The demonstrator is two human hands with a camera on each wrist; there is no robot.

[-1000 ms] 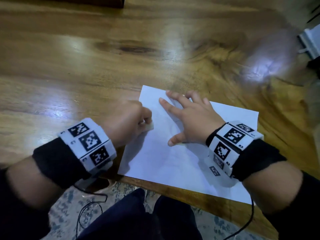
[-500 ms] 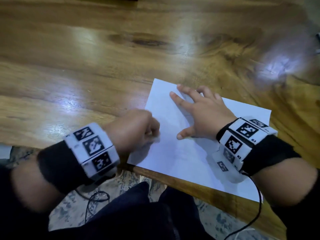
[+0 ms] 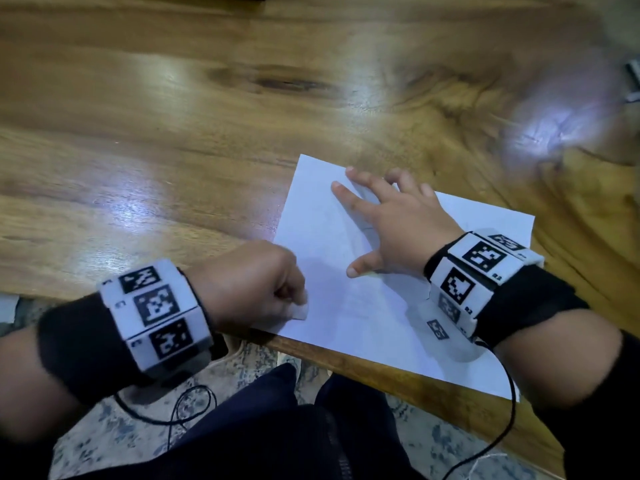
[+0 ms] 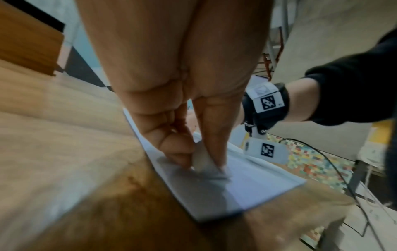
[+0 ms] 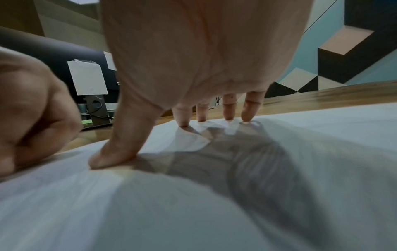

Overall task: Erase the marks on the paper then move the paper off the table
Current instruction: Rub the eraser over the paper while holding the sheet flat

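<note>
A white sheet of paper (image 3: 349,306) lies on the wooden table (image 3: 173,150), its near edge close to the table's front edge. My left hand (image 3: 256,289) pinches a small white eraser (image 3: 300,311) between thumb and fingers and holds its tip on the paper's near left part; the left wrist view shows the eraser (image 4: 201,161) touching the paper (image 4: 247,186). My right hand (image 3: 391,220) lies spread on the paper, fingertips and thumb pressing it flat; the right wrist view shows the fingertips (image 5: 247,117) on the paper (image 5: 193,203). Faint pencil lines (image 3: 367,228) run beside the right hand.
The table's front edge (image 3: 381,368) runs just below the paper, with my dark-clad legs (image 3: 294,427) and a patterned floor beneath. Black cables (image 3: 509,410) hang from both wrists. A white object (image 3: 633,77) sits at the far right edge.
My left hand with the eraser has slid down the paper toward its near left corner. The right hand stays pressed on the sheet.
</note>
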